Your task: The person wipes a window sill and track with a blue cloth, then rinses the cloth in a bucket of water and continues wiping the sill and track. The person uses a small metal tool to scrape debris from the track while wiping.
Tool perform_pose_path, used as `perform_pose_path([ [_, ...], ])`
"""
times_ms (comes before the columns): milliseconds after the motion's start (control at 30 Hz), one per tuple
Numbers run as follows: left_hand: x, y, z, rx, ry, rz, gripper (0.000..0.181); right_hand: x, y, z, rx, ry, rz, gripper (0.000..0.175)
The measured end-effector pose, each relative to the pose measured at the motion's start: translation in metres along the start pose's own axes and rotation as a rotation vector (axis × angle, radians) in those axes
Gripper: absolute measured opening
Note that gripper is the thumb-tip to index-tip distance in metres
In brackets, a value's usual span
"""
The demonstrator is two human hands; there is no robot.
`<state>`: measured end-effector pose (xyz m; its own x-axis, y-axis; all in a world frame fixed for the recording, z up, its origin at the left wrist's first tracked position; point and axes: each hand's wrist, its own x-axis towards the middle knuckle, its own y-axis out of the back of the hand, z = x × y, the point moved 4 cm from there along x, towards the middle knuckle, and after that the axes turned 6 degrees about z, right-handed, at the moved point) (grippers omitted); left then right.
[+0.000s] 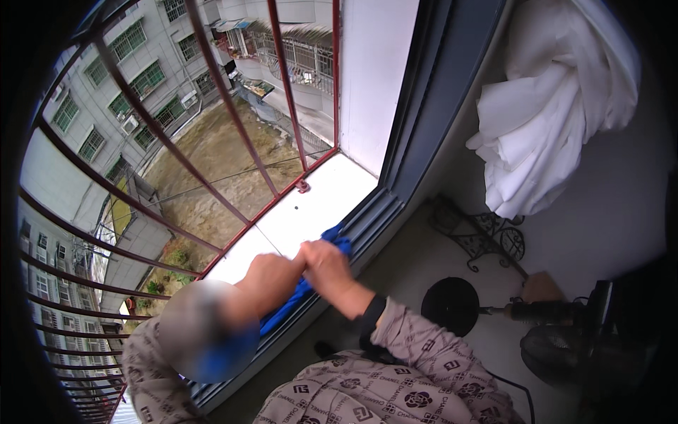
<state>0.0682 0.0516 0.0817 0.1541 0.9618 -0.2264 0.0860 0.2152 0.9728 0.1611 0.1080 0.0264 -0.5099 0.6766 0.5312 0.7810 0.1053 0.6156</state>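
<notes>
Blue cloth point(292, 305) lies bunched along the grey metal window track point(373, 218). Over it, my two hands meet above the sill. My right hand point(332, 271) is curled with the cloth showing on both sides of it, and it appears to grip the cloth. My left hand point(273, 281) reaches across from the left, its fingers bent and touching the right hand. Whatever the left fingers hold is hidden. A round blurred patch point(209, 328) covers the left wrist and some blue below it.
Dark red window bars point(212, 69) enclose the white sill point(339, 185), with a courtyard far below. A grey window frame point(434, 100) rises at right. Inside hangs a white curtain point(540, 138). A wrought-iron rack point(487, 236) and a black round-based stand point(450, 306) are on the floor.
</notes>
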Motion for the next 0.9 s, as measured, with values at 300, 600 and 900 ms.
perform_pose_path([
  [300,0.099,-0.018,0.012,-0.190,0.032,0.362,0.031,0.033,0.010,0.096,-0.310,0.074,0.070,0.004],
  [600,-0.046,-0.004,-0.022,-0.110,0.070,-0.104,0.040,-0.021,-0.045,-0.030,-0.110,0.203,-0.169,0.011],
  [900,-0.091,-0.002,-0.022,-0.203,0.218,-0.145,0.043,-0.044,-0.068,-0.060,0.212,0.236,-0.141,0.007],
])
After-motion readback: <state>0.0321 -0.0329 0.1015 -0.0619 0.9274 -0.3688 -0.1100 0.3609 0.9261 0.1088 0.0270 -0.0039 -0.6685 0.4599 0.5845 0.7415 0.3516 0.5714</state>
